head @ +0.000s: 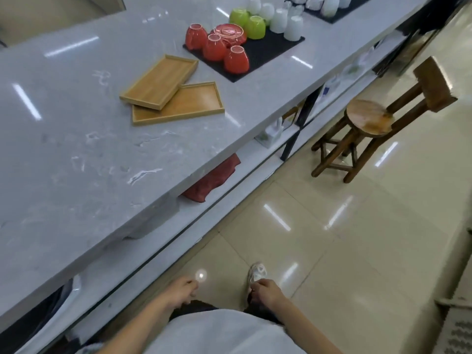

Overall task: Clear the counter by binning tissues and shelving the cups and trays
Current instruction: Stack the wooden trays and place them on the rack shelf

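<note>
Two overlapping wooden trays (163, 92) on marble counter (76, 149)

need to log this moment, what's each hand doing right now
Left hand: loosely curled, holding nothing, low beside the counter.
Right hand: loosely curled, nothing visible in it, hanging over the floor.

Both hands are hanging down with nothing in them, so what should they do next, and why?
Probably step forward and reach for the upper wooden tray lying across the lower wooden tray. Left hand and right hand look empty; no tissues show on the grey marble counter.
</note>
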